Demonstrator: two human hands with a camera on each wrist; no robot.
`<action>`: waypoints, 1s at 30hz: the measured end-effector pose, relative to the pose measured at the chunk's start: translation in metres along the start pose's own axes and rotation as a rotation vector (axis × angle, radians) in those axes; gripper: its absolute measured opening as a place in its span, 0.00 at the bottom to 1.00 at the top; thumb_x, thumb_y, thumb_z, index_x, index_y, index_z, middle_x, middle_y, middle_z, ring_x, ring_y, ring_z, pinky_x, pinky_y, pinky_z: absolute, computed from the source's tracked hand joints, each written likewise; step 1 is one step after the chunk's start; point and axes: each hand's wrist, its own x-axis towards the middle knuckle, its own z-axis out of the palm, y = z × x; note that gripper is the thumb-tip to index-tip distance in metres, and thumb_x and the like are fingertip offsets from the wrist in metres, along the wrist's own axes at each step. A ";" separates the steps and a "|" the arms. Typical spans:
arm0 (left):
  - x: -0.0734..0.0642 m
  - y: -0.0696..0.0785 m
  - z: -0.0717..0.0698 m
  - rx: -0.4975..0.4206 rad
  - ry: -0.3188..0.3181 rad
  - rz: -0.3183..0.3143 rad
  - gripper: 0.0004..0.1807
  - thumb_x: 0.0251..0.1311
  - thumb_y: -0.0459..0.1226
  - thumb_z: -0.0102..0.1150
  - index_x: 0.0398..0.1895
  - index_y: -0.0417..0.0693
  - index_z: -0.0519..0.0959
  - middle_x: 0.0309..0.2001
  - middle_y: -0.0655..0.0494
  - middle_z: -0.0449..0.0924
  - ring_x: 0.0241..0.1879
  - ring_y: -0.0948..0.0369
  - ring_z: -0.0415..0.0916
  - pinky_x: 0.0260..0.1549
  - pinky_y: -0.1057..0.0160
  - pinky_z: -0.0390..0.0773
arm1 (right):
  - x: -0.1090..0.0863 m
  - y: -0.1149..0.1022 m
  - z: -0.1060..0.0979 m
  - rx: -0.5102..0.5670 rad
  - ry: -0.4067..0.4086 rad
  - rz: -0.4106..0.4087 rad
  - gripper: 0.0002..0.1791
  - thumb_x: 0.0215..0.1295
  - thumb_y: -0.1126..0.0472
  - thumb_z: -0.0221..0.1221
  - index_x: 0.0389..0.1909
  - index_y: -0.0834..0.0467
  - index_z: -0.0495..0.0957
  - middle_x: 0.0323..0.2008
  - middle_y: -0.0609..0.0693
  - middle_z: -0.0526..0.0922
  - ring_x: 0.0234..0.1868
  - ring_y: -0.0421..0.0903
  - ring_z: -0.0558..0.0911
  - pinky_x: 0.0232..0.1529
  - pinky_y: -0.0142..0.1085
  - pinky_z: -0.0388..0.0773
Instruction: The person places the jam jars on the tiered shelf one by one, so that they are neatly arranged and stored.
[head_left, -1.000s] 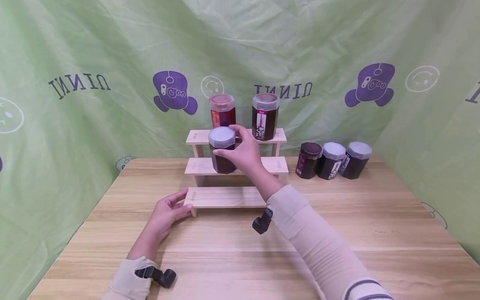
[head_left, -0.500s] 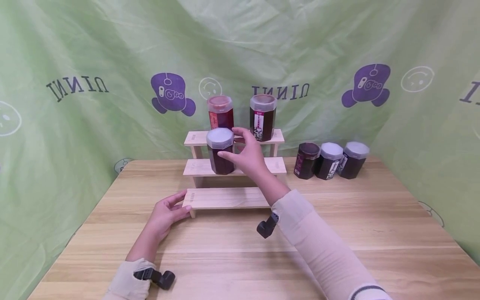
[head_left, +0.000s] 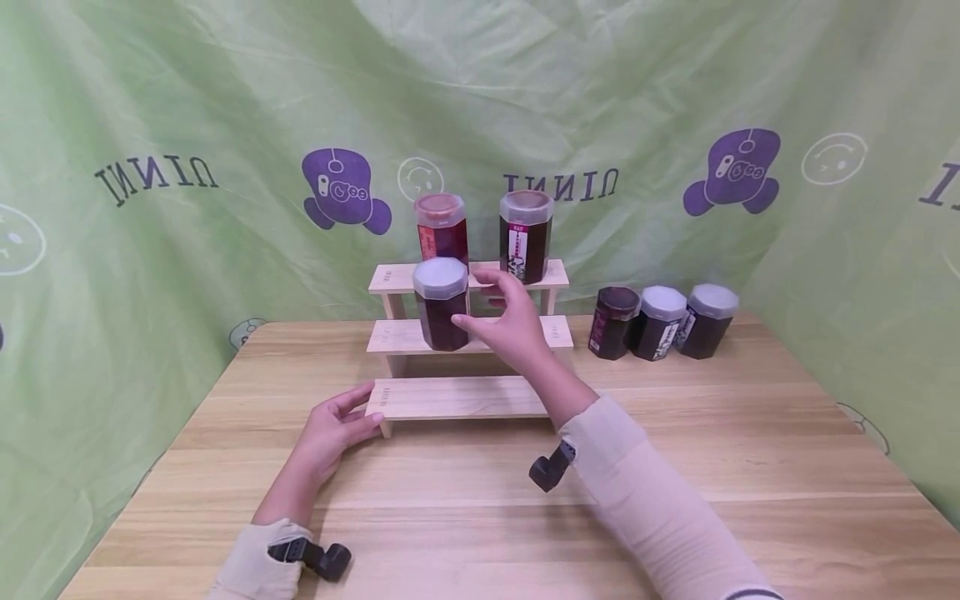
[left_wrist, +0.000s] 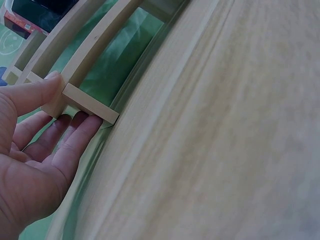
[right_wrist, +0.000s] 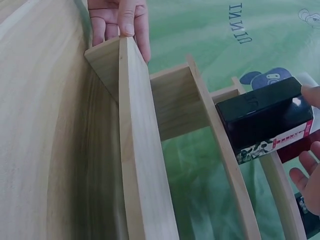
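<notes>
A three-tier wooden display stand (head_left: pixel 457 397) stands on the table. My left hand (head_left: pixel 335 429) grips the left end of its lowest step, thumb on the front edge and fingers against the side, as the left wrist view shows. On the middle step stands an upright dark jar (head_left: pixel 442 312) with a whitish lid. My right hand (head_left: pixel 513 325) is just right of this jar, its fingers spread away and the thumb (right_wrist: pixel 311 95) at the jar's edge. A red jar (head_left: pixel 441 225) and a dark labelled jar (head_left: pixel 527 236) stand on the top step.
To the right of the stand, a dark-lidded jar (head_left: pixel 613 323) and two whitish-lidded jars, one in the middle (head_left: pixel 660 323) and one at the right (head_left: pixel 707 322), stand close together on the wooden table (head_left: pixel 465 517). A green printed curtain (head_left: pixel 480 100) hangs behind.
My right hand has loosened from the dark jar and drawn back right and slightly down. The jar stays on the middle step. My left hand keeps its place.
</notes>
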 end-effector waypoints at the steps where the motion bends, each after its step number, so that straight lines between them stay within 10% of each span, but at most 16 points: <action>1: 0.000 0.000 0.000 0.000 -0.003 0.002 0.39 0.57 0.21 0.61 0.72 0.32 0.58 0.70 0.33 0.57 0.44 0.64 0.81 0.48 0.59 0.83 | -0.001 0.001 -0.001 0.004 0.002 -0.010 0.34 0.49 0.65 0.74 0.58 0.63 0.72 0.55 0.56 0.75 0.53 0.50 0.76 0.58 0.42 0.76; 30: 0.000 0.002 0.001 -0.019 -0.003 -0.004 0.37 0.59 0.20 0.59 0.72 0.33 0.57 0.70 0.32 0.57 0.44 0.64 0.81 0.49 0.60 0.82 | -0.031 -0.005 -0.044 0.022 -0.036 -0.040 0.30 0.51 0.69 0.72 0.56 0.67 0.73 0.54 0.60 0.77 0.53 0.54 0.75 0.63 0.45 0.72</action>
